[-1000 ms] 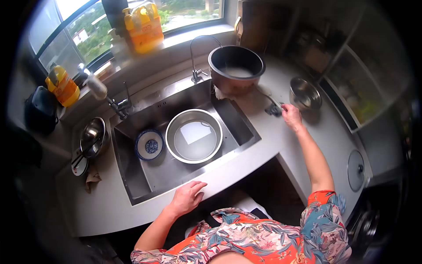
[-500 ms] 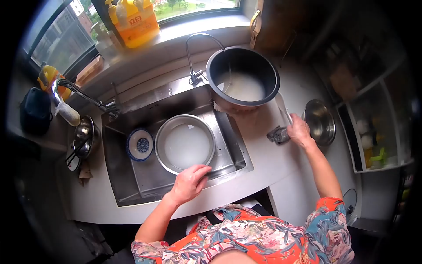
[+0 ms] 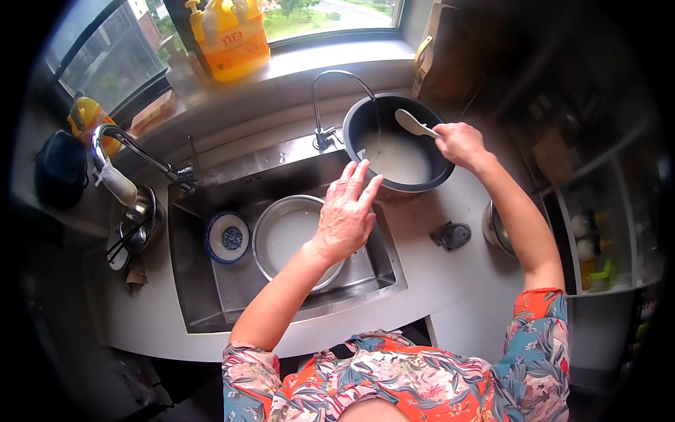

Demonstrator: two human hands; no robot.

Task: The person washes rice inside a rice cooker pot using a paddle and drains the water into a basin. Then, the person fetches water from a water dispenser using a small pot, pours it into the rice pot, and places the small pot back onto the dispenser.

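Note:
A white rice paddle (image 3: 413, 124) is gripped by its handle in my right hand (image 3: 462, 146), its head over the far right part of the dark inner pot (image 3: 349, 141). Whitish, cloudy liquid (image 3: 402, 156) lies in the pot, and a thin stream from the slim curved tap (image 3: 342, 72) falls into it. My left hand (image 3: 344, 214) has its fingers outstretched toward the pot's near left rim; whether it touches the rim I cannot tell. Below that hand, partly covered by it, a round metal basin (image 3: 281, 235) with cloudy liquid sits in the sink (image 3: 239, 288).
Left of the basin is a blue-and-white bowl (image 3: 228, 238). A dark grey bundle (image 3: 451, 235) and a metal bowl (image 3: 496, 228) lie on the right counter. The larger faucet (image 3: 144, 151) and a metal pot (image 3: 140, 218) stand left; a yellow detergent jug (image 3: 230, 42) is on the sill.
My right hand has lifted the rice paddle from the counter and carried it over the pot. My left hand has moved up and right from the basin's near edge, and its fingers have opened.

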